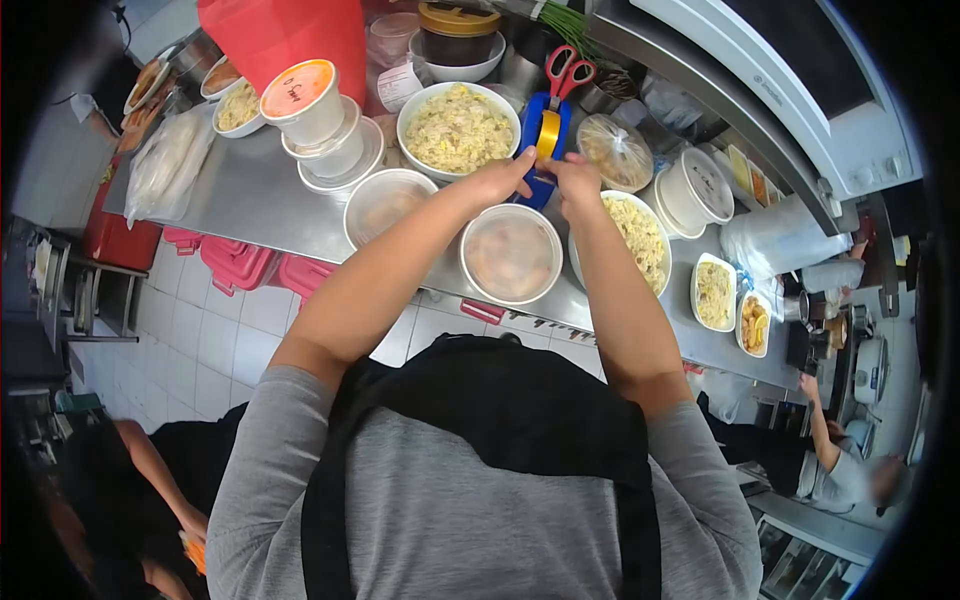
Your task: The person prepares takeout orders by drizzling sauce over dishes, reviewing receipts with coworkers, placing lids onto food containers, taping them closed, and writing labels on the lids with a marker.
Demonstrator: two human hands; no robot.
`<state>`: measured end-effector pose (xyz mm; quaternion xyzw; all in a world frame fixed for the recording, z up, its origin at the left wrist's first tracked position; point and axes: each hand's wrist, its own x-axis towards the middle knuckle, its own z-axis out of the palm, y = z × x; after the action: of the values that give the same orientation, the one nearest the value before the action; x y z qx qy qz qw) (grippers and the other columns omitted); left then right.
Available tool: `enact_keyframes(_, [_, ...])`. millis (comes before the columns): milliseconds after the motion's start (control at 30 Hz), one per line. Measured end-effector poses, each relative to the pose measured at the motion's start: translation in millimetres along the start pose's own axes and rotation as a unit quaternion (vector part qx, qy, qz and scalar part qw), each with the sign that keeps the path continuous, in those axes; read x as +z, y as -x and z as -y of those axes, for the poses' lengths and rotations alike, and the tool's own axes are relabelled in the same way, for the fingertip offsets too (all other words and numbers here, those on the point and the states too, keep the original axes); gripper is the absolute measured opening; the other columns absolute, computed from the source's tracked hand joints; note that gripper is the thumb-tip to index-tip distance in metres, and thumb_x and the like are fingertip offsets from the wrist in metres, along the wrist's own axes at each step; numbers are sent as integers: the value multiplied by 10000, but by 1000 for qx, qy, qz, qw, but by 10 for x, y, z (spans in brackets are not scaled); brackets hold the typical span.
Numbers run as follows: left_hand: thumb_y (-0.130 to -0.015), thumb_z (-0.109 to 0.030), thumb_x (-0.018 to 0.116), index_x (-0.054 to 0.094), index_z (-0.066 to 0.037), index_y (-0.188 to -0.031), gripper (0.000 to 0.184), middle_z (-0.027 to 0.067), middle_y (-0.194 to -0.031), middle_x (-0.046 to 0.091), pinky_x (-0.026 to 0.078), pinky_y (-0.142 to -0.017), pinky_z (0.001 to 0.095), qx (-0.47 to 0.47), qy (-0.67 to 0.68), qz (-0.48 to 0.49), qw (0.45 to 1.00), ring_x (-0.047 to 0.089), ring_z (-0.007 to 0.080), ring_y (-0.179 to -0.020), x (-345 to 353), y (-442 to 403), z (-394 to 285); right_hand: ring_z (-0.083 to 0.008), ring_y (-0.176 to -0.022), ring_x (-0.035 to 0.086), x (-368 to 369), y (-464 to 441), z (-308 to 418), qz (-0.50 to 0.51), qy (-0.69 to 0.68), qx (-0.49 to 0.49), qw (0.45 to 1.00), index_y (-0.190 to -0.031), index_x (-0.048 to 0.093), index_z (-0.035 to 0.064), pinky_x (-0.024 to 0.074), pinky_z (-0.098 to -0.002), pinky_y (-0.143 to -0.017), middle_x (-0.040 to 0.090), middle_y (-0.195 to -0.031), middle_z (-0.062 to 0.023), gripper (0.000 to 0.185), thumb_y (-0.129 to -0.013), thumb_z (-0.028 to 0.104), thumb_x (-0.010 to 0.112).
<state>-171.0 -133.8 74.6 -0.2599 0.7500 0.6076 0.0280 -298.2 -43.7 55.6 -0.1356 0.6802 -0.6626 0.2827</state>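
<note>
Both hands are at a blue tape dispenser (561, 122) with a roll of yellow tape (548, 134). My left hand (502, 180) lies along its left side, fingertips near the roll, with a finger and the thumb apart. On the right side, the fingers of my right hand (577, 182) are bent together close to the roll; whatever they hold is too small to make out. Red-handled scissors (569, 75) stand at the dispenser's far end. Below my hands sits a round lidded container (511, 254), with another lidded container (388, 204) to its left.
Bowls of fried rice (459, 129) stand on the steel counter (300, 222). Stacked tubs (303, 103) are left, more tubs (701, 187) right. A bagged bowl (614, 152) is beside my right hand. Co-workers (150, 470) (835, 465) stand on both sides.
</note>
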Motion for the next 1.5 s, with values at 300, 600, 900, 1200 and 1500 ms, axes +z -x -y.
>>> enact_keyframes(300, [-842, -545, 501, 654, 30, -943, 603, 178, -981, 636, 238, -1035, 397, -41, 152, -110, 981, 446, 265, -1172, 178, -41, -105, -141, -763, 611, -583, 2380, 541, 78, -25, -111, 990, -1181, 319, -12, 460, -253, -733, 640, -769, -102, 512, -772, -66, 622])
enact_keyframes(600, [-613, -246, 787, 668, -43, -783, 291, 71, -828, 639, 379, -894, 311, 11, -214, -320, 923, 583, 222, -838, 459, -155, 101, -150, -784, 623, -763, 2416, 68, 177, -67, 8, 982, -1162, 313, -2, 470, -271, -782, 641, -767, -104, 484, -790, -55, 617])
enact_keyframes(900, [-658, -196, 757, 640, -67, -742, 193, 119, -1047, 541, 377, -886, 394, 302, -170, -552, 758, 490, 274, -1030, 2, 876, -542, -129, -718, 579, -1344, 1468, 574, 278, 57, -4, 959, -1119, 368, 59, 458, -263, -714, 590, -734, -64, 392, -800, -41, 572])
enact_keyframes(1200, [-679, -145, 698, 538, -59, -776, 206, 139, -1120, 454, 285, -869, 463, 71, -262, -626, 731, 391, 341, -1054, 1047, 1383, 912, -317, -754, 628, -548, 465, 509, 309, 642, -217, 668, -942, 489, 51, 489, -390, -685, 631, -776, -197, 342, -690, 162, 692])
enact_keyframes(1500, [-661, -102, 679, 499, -68, -1006, 390, 154, -1144, 425, 312, -866, 441, 16, -290, -632, 718, 405, 350, -1040, 1280, 1182, 974, -327, -734, 634, -556, 531, 299, 217, 621, -267, 704, -927, 471, 38, 492, -435, -645, 649, -805, -165, 275, -753, 190, 621])
